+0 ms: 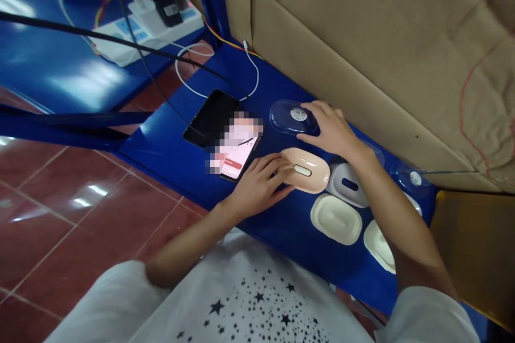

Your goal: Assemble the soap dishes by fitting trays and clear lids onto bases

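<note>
My left hand (259, 185) rests on the blue shelf (169, 144), its fingers curled against the near end of a peach oval tray (311, 169) with a slot in its middle. My right hand (330, 128) reaches further back and grips the end of a clear oval lid (287, 118) that carries a round sticker. Right of the peach tray lie a white tray with a blue slot (346, 185), a cream tray (336, 218) and another cream tray (378, 246) partly under my right forearm.
A phone (237, 158) and a dark tablet (211, 118) lie left of the trays. Another clear lid (412, 178) sits at the right. Cardboard (362, 37) walls the back. A power strip (148, 27) with cables sits upper left. Red tile floor (60, 214) lies below.
</note>
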Demonstrator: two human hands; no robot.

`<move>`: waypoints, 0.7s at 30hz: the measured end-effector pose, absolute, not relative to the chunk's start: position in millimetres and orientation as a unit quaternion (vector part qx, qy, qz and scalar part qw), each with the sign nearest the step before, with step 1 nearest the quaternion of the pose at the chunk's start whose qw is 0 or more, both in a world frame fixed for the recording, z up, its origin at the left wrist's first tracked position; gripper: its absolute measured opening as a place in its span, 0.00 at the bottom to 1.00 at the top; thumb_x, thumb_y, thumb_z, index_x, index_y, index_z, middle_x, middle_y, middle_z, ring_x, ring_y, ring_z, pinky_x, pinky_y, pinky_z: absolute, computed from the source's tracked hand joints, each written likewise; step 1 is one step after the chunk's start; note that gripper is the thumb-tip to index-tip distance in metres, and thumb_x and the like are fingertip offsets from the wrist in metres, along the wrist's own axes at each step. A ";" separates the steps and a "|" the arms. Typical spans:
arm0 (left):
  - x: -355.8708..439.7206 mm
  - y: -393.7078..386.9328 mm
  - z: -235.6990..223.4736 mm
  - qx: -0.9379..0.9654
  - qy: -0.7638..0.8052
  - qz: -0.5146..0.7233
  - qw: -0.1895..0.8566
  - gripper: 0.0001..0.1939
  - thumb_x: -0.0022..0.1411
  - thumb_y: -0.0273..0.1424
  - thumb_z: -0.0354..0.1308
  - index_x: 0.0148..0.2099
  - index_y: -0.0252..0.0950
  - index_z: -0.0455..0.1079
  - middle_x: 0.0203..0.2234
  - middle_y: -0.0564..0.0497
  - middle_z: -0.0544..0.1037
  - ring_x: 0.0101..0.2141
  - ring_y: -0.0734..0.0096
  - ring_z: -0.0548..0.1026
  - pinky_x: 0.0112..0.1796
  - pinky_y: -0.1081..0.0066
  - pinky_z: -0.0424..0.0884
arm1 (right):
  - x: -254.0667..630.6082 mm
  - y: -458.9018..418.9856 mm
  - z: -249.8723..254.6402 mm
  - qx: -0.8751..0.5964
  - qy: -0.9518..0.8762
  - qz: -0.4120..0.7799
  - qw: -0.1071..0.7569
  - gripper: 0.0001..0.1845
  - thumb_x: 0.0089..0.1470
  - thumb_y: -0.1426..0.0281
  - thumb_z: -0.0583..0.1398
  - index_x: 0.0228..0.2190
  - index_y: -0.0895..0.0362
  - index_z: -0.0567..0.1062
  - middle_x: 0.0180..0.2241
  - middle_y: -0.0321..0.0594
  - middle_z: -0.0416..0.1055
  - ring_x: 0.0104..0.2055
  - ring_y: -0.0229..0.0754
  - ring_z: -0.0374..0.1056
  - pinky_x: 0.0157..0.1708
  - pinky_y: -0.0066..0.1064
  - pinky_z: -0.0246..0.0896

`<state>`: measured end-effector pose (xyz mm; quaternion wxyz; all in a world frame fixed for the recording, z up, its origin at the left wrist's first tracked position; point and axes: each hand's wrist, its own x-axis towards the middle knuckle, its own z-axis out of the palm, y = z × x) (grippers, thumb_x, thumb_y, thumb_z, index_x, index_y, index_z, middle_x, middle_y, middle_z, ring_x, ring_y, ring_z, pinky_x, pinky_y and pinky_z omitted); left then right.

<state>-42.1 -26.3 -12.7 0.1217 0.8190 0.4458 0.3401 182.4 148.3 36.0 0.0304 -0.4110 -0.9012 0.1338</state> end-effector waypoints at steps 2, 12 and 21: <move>-42.4 -26.8 -13.3 0.817 0.447 0.342 0.127 0.18 0.77 0.36 0.64 0.63 0.37 0.73 0.57 0.40 0.82 0.63 0.49 0.76 0.57 0.53 0.77 | 187.8 145.4 37.8 -0.425 -0.894 0.136 0.042 0.42 0.62 0.55 0.68 0.71 0.54 0.63 0.69 0.57 0.67 0.71 0.66 0.63 0.69 0.64 0.56; -43.6 -26.5 -13.4 0.791 0.450 0.375 0.176 0.32 0.74 0.33 0.67 0.73 0.40 0.59 0.61 0.36 0.75 0.62 0.48 0.77 0.59 0.49 0.79 | 215.5 89.1 66.9 -0.450 -0.875 0.157 0.083 0.38 0.67 0.51 0.64 0.70 0.51 0.63 0.71 0.54 0.66 0.72 0.63 0.64 0.67 0.59 0.60; -42.0 -28.6 -16.8 0.780 0.458 0.384 0.187 0.38 0.72 0.32 0.68 0.76 0.43 0.55 0.67 0.33 0.67 0.67 0.43 0.72 0.59 0.45 0.80 | 224.0 -0.4 57.9 -0.447 -0.886 0.111 0.063 0.36 0.70 0.51 0.61 0.72 0.49 0.62 0.71 0.56 0.67 0.67 0.66 0.69 0.64 0.61 0.63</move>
